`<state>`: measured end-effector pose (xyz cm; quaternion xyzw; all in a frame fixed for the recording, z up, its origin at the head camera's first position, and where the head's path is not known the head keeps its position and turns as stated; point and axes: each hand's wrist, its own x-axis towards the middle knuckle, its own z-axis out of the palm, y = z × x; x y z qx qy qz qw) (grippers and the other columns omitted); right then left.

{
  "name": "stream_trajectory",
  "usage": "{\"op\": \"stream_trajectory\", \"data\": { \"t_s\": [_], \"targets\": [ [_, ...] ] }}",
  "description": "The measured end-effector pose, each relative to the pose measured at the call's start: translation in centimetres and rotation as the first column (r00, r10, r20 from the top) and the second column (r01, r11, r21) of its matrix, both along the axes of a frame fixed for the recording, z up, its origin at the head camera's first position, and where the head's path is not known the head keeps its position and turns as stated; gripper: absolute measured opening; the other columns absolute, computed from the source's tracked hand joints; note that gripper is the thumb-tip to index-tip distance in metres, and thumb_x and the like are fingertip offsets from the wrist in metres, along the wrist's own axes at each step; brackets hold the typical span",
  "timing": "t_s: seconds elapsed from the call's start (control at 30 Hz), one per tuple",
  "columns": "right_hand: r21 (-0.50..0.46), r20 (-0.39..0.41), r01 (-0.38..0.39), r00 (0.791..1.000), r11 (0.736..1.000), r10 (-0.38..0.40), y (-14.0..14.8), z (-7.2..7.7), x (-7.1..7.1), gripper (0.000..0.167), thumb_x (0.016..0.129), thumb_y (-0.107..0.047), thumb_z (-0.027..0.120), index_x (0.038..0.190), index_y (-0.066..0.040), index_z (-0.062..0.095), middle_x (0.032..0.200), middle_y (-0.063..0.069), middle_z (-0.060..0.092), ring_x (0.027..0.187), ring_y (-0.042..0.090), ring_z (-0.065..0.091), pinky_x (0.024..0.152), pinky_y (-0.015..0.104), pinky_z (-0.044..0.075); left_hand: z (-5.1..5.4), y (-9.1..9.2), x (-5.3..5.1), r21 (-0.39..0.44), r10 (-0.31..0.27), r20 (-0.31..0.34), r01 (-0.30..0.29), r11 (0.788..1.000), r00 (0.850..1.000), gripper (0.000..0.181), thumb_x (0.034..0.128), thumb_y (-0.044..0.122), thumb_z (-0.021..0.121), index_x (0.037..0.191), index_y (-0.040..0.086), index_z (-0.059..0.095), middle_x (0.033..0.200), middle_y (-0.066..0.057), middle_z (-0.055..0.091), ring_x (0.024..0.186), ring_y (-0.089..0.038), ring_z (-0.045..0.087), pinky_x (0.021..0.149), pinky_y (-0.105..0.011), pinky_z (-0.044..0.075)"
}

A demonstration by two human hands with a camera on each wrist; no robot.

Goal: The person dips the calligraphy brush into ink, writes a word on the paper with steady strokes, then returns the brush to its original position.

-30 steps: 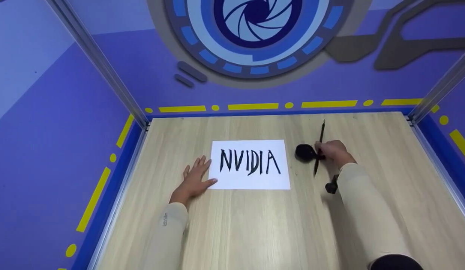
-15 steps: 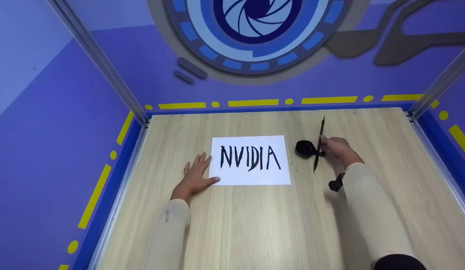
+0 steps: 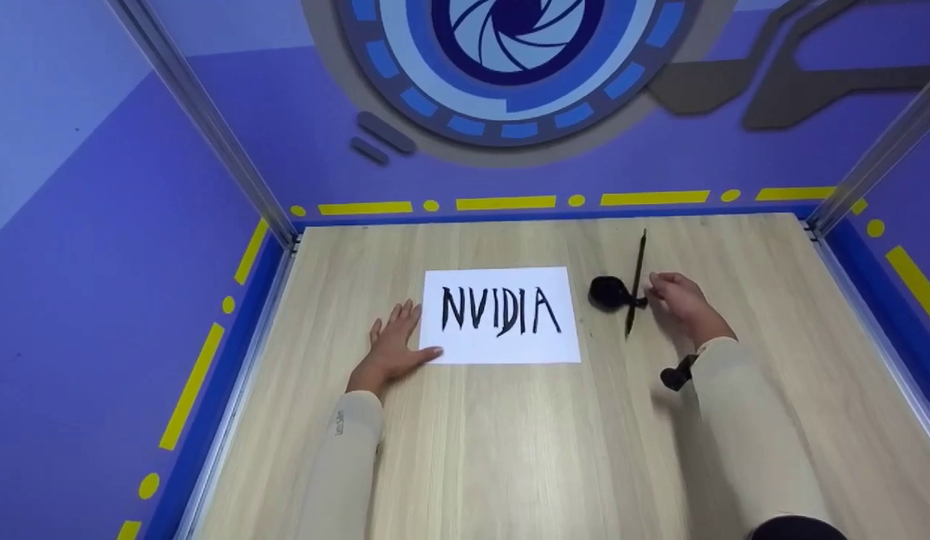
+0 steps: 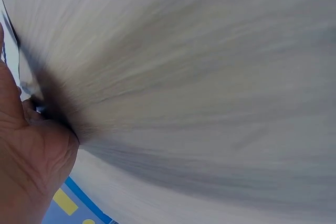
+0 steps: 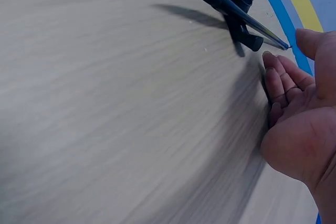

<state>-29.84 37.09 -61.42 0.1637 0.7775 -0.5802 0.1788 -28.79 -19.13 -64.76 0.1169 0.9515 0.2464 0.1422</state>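
A white sheet of paper [image 3: 502, 351] with "NVIDIA" in black strokes lies on the wooden table. My left hand [image 3: 394, 349] is spread flat at its left edge, thumb on the lower left corner; the left wrist view shows only part of this hand [image 4: 37, 156]. Right of the paper is a small black ink dish [image 3: 606, 292] with a stubby handle. A dark brush [image 3: 637, 270] leans across that handle, bristles toward me. Just right of the brush, my right hand [image 3: 684, 301] holds nothing, fingers loosely curled. In the right wrist view, a gap separates the fingers [image 5: 289, 77] from the brush [image 5: 245, 18].
Blue and purple panels [image 3: 232, 142] with metal corner posts wall the table in at the back and both sides. A black wrist camera [image 3: 676, 375] juts from under the right sleeve. A dark round object [image 3: 799, 529] shows at the lower right edge.
My right hand has let go of the brush and drawn back to the right; the brush stays on the dish's handle. The left hand keeps its place on the paper.
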Motion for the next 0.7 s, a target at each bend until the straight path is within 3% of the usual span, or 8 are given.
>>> {"op": "stream_trajectory", "data": {
  "t_s": [0.13, 0.23, 0.33, 0.4, 0.47, 0.57, 0.7],
  "targets": [
    [0.01, -0.017, 0.065, 0.998, 0.998, -0.065, -0.2, -0.2, 0.4, 0.075, 0.114, -0.052, 0.036, 0.169, -0.003, 0.023, 0.173, 0.023, 0.031, 0.165, 0.037, 0.025, 0.137, 0.052, 0.021, -0.1, 0.8, -0.1, 0.018, 0.01, -0.031, -0.009, 1.0, 0.999, 0.105, 0.0932, 0.072, 0.066, 0.173, 0.021, 0.02, 0.183, -0.006, 0.009, 0.172, -0.032, 0.004, 0.136, -0.063, -0.006],
    [0.049, -0.025, 0.124, 0.992, 0.991, -0.123, -0.5, -0.4, 1.3, 0.072, 0.114, -0.05, 0.037, 0.166, -0.001, 0.03, 0.168, 0.023, 0.039, 0.157, 0.034, 0.038, 0.13, 0.046, 0.035, -0.3, 1.2, 0.0, 0.021, 0.012, -0.036, -0.012, 1.0, 0.999, 0.104, 0.0939, 0.071, 0.065, 0.172, 0.018, 0.022, 0.183, -0.008, 0.011, 0.171, -0.033, 0.005, 0.135, -0.065, -0.004],
    [0.155, -0.067, 0.183, 0.982, 0.971, -0.174, -1.0, -0.2, 2.6, 0.063, 0.114, -0.045, 0.039, 0.157, 0.0, 0.044, 0.152, 0.019, 0.056, 0.133, 0.026, 0.057, 0.107, 0.034, 0.051, -0.5, 1.4, 0.1, 0.01, 0.011, -0.024, -0.011, 1.0, 1.0, 0.104, 0.0946, 0.071, 0.065, 0.173, 0.018, 0.021, 0.183, -0.007, 0.011, 0.171, -0.033, 0.005, 0.135, -0.065, -0.004],
    [0.226, -0.132, 0.22, 0.972, 0.949, -0.194, -1.4, 0.0, 3.6, 0.057, 0.113, -0.042, 0.041, 0.15, 0.0, 0.052, 0.138, 0.015, 0.063, 0.114, 0.018, 0.06, 0.091, 0.026, 0.051, -0.5, 1.4, -0.1, 0.013, 0.011, -0.025, -0.01, 1.0, 1.0, 0.103, 0.0948, 0.07, 0.065, 0.173, 0.018, 0.021, 0.183, -0.007, 0.011, 0.171, -0.033, 0.005, 0.136, -0.064, -0.005],
    [0.292, -0.22, 0.254, 0.956, 0.922, -0.194, -2.0, 0.4, 4.5, 0.051, 0.113, -0.039, 0.043, 0.142, 0.0, 0.059, 0.127, 0.014, 0.066, 0.102, 0.014, 0.058, 0.082, 0.023, 0.049, -0.3, 1.3, -0.3, 0.01, 0.012, -0.025, -0.012, 1.0, 1.0, 0.102, 0.0954, 0.07, 0.064, 0.173, 0.019, 0.02, 0.183, -0.006, 0.01, 0.171, -0.032, 0.004, 0.136, -0.063, -0.006],
    [0.338, -0.328, 0.278, 0.93, 0.899, -0.164, -3.0, 1.1, 5.7, 0.048, 0.112, -0.038, 0.046, 0.137, -0.001, 0.063, 0.124, 0.016, 0.068, 0.103, 0.018, 0.061, 0.084, 0.027, 0.048, -0.2, 0.9, -0.5, 0.025, 0.021, -0.028, -0.02, 1.0, 0.999, 0.099, 0.0976, 0.069, 0.062, 0.172, 0.018, 0.023, 0.183, -0.006, 0.01, 0.172, -0.031, 0.004, 0.136, -0.061, -0.007],
    [0.368, -0.426, 0.272, 0.899, 0.889, -0.098, -4.7, 2.0, 6.9, 0.046, 0.112, -0.04, 0.049, 0.132, -0.003, 0.066, 0.128, 0.022, 0.07, 0.117, 0.032, 0.063, 0.093, 0.04, 0.048, -0.7, 0.9, -0.2, 0.082, 0.097, -0.017, -0.095, 0.992, 0.995, 0.088, 0.1031, 0.062, 0.059, 0.171, 0.015, 0.026, 0.182, -0.006, 0.015, 0.171, -0.029, 0.007, 0.138, -0.055, -0.004]
  ]
}}
